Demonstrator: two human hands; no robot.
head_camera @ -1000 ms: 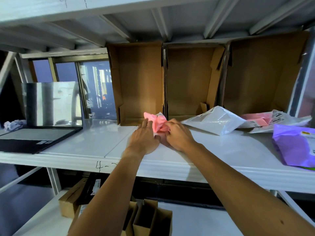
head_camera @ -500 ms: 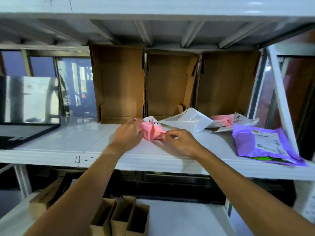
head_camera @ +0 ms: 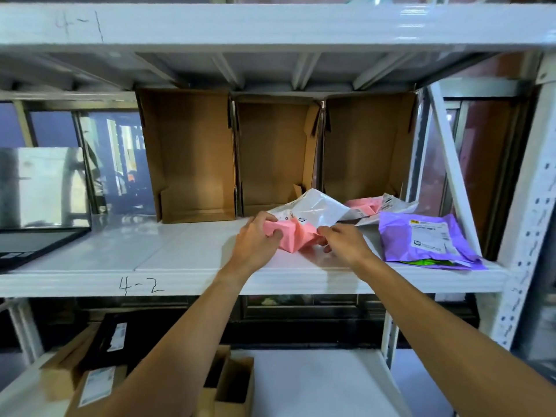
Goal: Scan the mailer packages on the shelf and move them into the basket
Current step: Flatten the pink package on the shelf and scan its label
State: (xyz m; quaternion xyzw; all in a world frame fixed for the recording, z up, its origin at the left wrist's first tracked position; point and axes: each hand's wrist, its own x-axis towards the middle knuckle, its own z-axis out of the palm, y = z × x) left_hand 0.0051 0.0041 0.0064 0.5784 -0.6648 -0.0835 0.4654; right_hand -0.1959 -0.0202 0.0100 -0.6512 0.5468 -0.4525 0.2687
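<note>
Holding the pink mailer (head_camera: 298, 237) on the shelf (head_camera: 168, 254), I have it right between my hands, straight ahead of me. It lies long from left to right. My left hand (head_camera: 255, 240) curls round its left end. My right hand (head_camera: 346, 242) pinches its right end. Both are just as near. A white mailer (head_camera: 316, 206) sits right behind it. I cannot see the basket, so I think I must lift and turn.
</note>
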